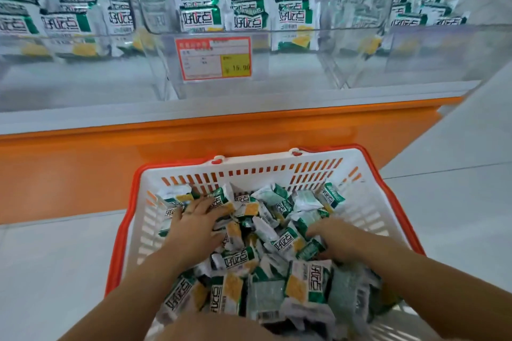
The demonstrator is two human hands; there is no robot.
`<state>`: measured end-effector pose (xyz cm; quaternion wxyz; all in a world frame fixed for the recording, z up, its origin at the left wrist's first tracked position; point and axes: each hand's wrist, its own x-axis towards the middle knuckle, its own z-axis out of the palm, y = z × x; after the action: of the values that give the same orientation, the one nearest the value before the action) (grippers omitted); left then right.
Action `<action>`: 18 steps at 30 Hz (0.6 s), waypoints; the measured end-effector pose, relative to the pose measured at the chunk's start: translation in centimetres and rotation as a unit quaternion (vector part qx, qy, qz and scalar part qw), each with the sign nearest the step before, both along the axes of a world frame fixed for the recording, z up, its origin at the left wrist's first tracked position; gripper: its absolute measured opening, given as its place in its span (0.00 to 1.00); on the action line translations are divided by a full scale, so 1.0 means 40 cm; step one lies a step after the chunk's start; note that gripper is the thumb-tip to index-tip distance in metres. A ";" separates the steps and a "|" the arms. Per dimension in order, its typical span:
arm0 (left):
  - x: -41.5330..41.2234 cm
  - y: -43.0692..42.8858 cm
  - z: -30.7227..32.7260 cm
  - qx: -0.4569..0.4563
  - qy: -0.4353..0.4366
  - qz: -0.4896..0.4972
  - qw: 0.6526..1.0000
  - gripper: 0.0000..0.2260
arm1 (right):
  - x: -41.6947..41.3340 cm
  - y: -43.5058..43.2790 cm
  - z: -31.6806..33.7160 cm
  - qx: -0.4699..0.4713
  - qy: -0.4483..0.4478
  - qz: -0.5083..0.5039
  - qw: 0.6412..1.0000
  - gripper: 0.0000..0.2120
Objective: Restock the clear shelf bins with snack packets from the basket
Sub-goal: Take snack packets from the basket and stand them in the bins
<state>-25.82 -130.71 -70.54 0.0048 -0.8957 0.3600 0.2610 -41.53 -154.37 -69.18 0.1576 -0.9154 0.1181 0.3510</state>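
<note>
Snack packets [238, 258] hide fingertips of left hand [194, 225] and right hand [336, 242].

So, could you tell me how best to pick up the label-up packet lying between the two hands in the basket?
Come from straight above and pinch the packet across its long edges, near the middle. It lies flat, label up, on top of the others in the basket, with both long edges seemingly uncovered.
</note>
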 end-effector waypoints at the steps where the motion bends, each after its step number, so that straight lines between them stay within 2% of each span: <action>1: -0.002 -0.002 0.000 0.000 -0.006 0.001 1.000 0.26 | -0.001 0.002 -0.006 -0.009 -0.005 0.005 1.000 0.16; 5: 0.004 0.001 0.006 0.000 -0.003 -0.005 1.000 0.26 | 0.000 -0.011 0.020 0.006 -0.037 0.004 0.999 0.15; 8: 0.005 -0.001 0.048 -0.027 0.042 -0.006 0.999 0.23 | 0.014 -0.033 0.087 0.051 -0.088 -0.066 0.993 0.17; 11: -0.008 -0.030 0.154 -0.153 0.109 -0.013 0.982 0.19 | 0.054 -0.040 0.215 0.085 -0.130 -0.102 0.983 0.22; 15: -0.038 -0.072 0.354 -0.347 0.193 0.027 0.917 0.20 | 0.109 -0.009 0.425 0.066 -0.206 -0.071 0.974 0.22; 18: -0.054 -0.087 0.481 -0.410 0.157 0.021 0.898 0.15 | 0.128 0.023 0.557 0.065 -0.296 -0.082 0.950 0.19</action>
<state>-27.96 -134.20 -51.30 -0.4254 -0.7729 0.4120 0.2278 -36.40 -153.43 -46.88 0.2725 -0.9532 0.1178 0.0573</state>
